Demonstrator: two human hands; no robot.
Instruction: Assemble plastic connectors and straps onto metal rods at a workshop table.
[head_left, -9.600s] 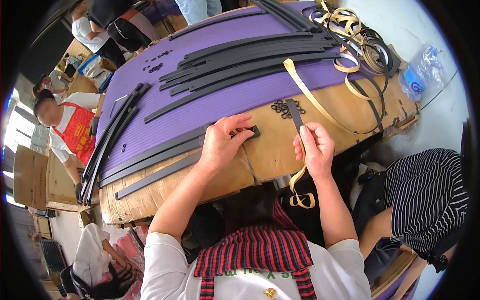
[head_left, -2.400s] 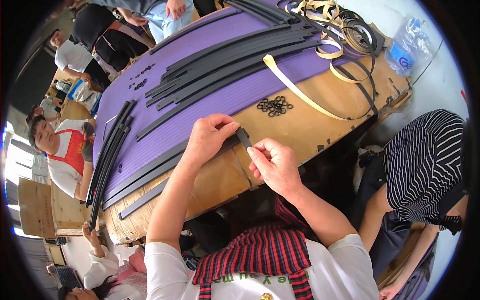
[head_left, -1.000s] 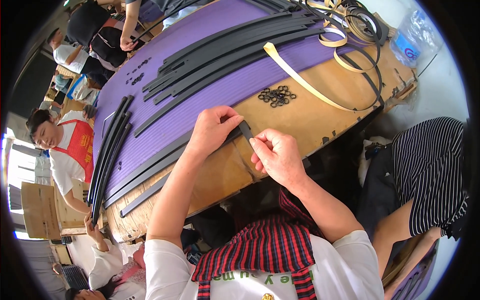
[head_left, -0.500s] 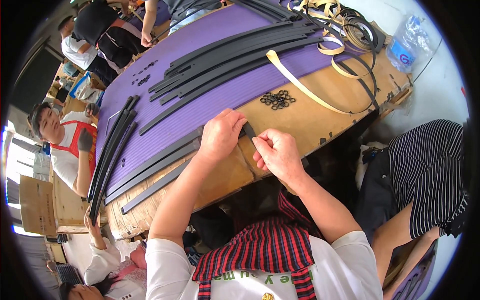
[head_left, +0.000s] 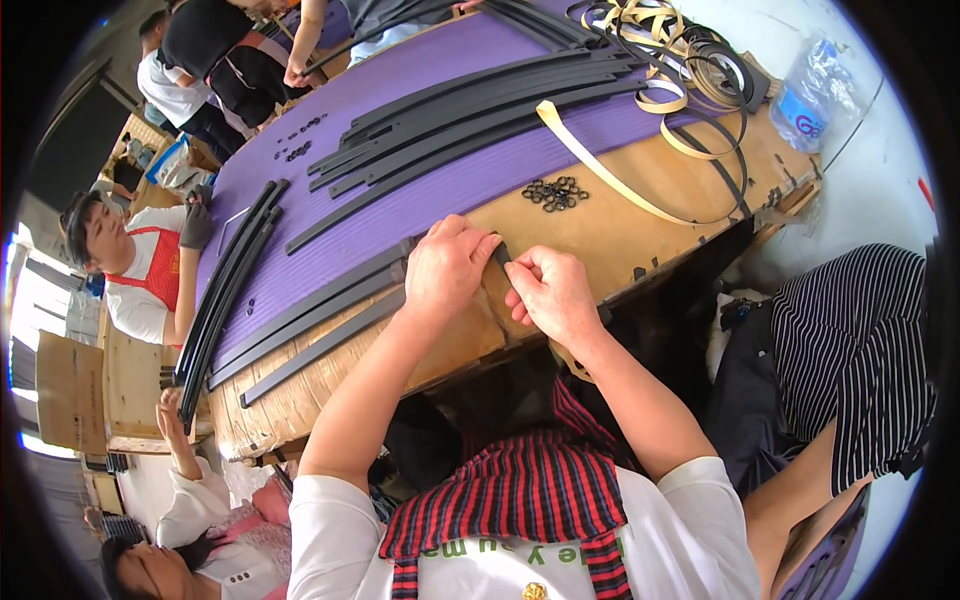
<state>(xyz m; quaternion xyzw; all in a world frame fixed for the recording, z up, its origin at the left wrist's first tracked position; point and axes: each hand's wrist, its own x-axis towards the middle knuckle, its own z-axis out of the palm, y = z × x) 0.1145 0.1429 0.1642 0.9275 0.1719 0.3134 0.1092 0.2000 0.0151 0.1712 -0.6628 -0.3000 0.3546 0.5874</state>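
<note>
Near the table's front edge my two hands are close together over bare brown board. Closed fingers of my left hand [head_left: 447, 272] press on the end of a flat black bar at the mat's edge, and its thumb lies against a short dark strip [head_left: 501, 257]. My right hand [head_left: 553, 297] pinches that strip between thumb and fingers, the others curled under. Most of the strip is covered by my fingers. Beyond them sits a small heap of black rings [head_left: 555, 194]. Left of my left hand, flat black bars [head_left: 325, 352] lie side by side.
On the purple mat [head_left: 300, 215] lie more black bars [head_left: 470, 100]. Yellow and black tape [head_left: 690, 80] is tangled at the back right, near a clear plastic bottle [head_left: 805, 95]. Co-workers stand at the left and far side; a person in stripes [head_left: 850, 350] is close on my right.
My right hand has come slightly nearer my left, and less of the dark strip shows between them. At the left, a co-worker's gloved hand has moved up toward the mat.
</note>
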